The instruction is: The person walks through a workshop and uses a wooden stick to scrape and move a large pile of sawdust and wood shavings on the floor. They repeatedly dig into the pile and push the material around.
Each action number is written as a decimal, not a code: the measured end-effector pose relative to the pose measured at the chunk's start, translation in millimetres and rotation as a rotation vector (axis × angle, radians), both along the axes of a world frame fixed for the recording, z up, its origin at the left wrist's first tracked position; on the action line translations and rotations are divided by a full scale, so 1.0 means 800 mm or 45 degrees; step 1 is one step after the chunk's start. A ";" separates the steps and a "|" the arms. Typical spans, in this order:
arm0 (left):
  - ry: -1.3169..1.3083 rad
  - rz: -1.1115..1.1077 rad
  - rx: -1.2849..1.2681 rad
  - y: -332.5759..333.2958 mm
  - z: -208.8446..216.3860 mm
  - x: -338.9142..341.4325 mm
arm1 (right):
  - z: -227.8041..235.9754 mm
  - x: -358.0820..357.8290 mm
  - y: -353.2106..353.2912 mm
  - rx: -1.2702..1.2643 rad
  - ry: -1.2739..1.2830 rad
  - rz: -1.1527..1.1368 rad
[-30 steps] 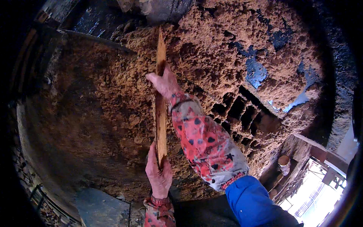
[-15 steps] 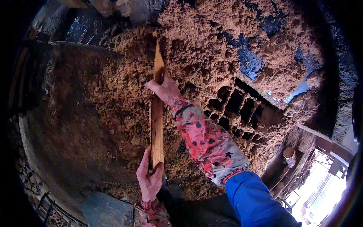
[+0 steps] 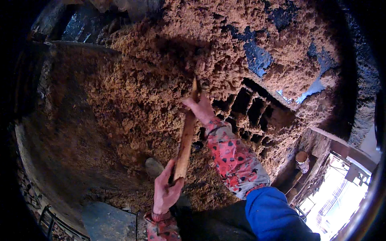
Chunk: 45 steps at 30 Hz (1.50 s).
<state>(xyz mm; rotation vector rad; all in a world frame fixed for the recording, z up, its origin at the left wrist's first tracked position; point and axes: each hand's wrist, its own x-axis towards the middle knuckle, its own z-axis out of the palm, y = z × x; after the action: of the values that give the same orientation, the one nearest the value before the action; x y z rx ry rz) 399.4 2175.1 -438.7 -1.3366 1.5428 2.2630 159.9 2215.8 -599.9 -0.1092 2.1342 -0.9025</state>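
A long wooden slat [image 3: 186,140] slants across the middle, its pointed far end in loose reddish-brown sawdust-like material [image 3: 132,88]. Wrapped round its near end is my left hand [image 3: 165,192]. Farther up, my right hand [image 3: 201,109] grips it with the thumb on the left side; the other fingers are partly hidden. Both forearms wear red and grey patterned sleeve covers. Just right of my right hand, a crumb-covered grid [image 3: 250,108] shows several dark gaps.
Blue surface [image 3: 259,58] shows through the loose material at upper right. A grey sheet [image 3: 108,221] lies at lower left. Beside the bright opening at lower right is a short round log [image 3: 302,157]. A curved rim [image 3: 30,160] runs along the left.
The slat has swung from nearly upright to slanting right, its tip moving right and nearer. Both hands moved right with it, and loose material by the tip is blurred.
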 end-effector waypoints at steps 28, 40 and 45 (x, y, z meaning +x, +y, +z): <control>0.332 0.745 0.115 -0.007 -0.002 -0.008 | 0.072 -0.006 -0.190 -0.352 0.444 0.435; 0.217 -0.442 0.070 0.008 -0.008 0.026 | 0.042 0.036 0.114 -0.164 -0.009 -0.436; 0.215 -0.448 0.045 -0.008 -0.002 0.042 | 0.083 0.046 0.043 -0.336 0.139 -0.343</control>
<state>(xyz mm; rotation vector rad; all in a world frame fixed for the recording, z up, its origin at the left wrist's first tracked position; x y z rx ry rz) 433.0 2168.8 -440.0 -0.8035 1.6268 2.2087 196.9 2250.1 -533.4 -0.0030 2.1524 -1.3632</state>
